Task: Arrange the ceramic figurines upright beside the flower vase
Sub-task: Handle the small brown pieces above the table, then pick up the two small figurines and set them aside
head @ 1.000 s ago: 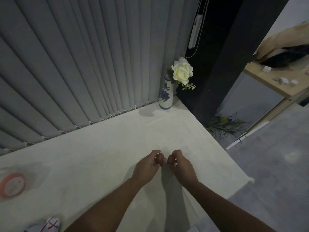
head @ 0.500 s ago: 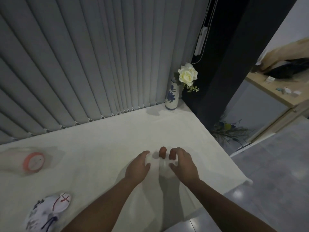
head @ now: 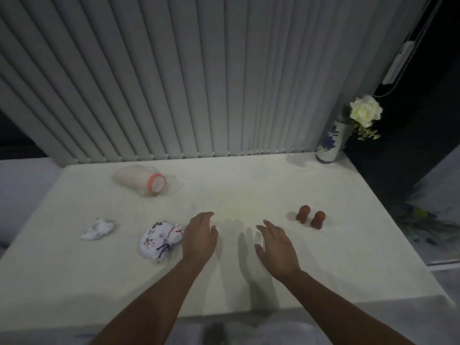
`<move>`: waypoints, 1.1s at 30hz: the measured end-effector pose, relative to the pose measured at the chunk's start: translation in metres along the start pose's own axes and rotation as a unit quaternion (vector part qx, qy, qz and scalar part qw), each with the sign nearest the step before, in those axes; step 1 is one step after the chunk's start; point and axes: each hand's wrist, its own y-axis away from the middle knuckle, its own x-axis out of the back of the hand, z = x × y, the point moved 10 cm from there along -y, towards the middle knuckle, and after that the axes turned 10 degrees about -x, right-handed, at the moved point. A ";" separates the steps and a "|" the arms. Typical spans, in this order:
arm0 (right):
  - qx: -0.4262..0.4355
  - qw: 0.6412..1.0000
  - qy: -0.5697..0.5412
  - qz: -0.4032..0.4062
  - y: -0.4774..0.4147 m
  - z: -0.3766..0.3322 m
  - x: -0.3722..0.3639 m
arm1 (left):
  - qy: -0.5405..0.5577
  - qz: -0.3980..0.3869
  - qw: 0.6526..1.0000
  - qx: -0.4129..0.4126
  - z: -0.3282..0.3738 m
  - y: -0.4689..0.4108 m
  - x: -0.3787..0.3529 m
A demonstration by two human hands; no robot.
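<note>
A blue-and-white flower vase (head: 329,143) with a white rose stands at the table's far right corner. Two small reddish-brown figurines (head: 311,217) stand upright side by side right of centre. A white figurine with dark and red markings (head: 160,239) lies on its side just left of my left hand (head: 199,236). A pale figurine with an orange ring base (head: 142,180) lies toppled at the back left. A small white figurine (head: 97,229) lies at the left. My right hand (head: 276,245) hovers open over the bare middle. Both hands hold nothing.
The white table (head: 249,190) ends at a front edge near me and a right edge beside a dark pillar (head: 410,145). Vertical blinds (head: 199,83) hang along the far edge. Floor and plant leaves show at the right.
My hands let go of the two reddish-brown figurines and drew back and left with fingers spread. The view swung left, bringing the lying figurines into sight.
</note>
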 end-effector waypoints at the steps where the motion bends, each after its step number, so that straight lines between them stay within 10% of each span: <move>1: 0.010 1.000 0.002 -0.008 0.000 -0.009 -0.006 | -0.001 0.016 1.000 0.009 -0.009 0.003 0.010; 10: 0.055 0.995 -0.026 -0.077 -0.002 -0.140 -0.065 | -0.029 0.060 0.993 0.096 -0.135 0.039 0.099; 26: -0.195 0.969 -0.136 -0.066 -0.020 -0.244 -0.138 | -0.065 -0.029 0.991 0.110 -0.316 0.028 0.148; 33: -0.107 0.982 -0.083 -0.133 -0.032 -0.263 -0.157 | -0.068 -0.130 0.983 0.113 -0.337 0.011 0.127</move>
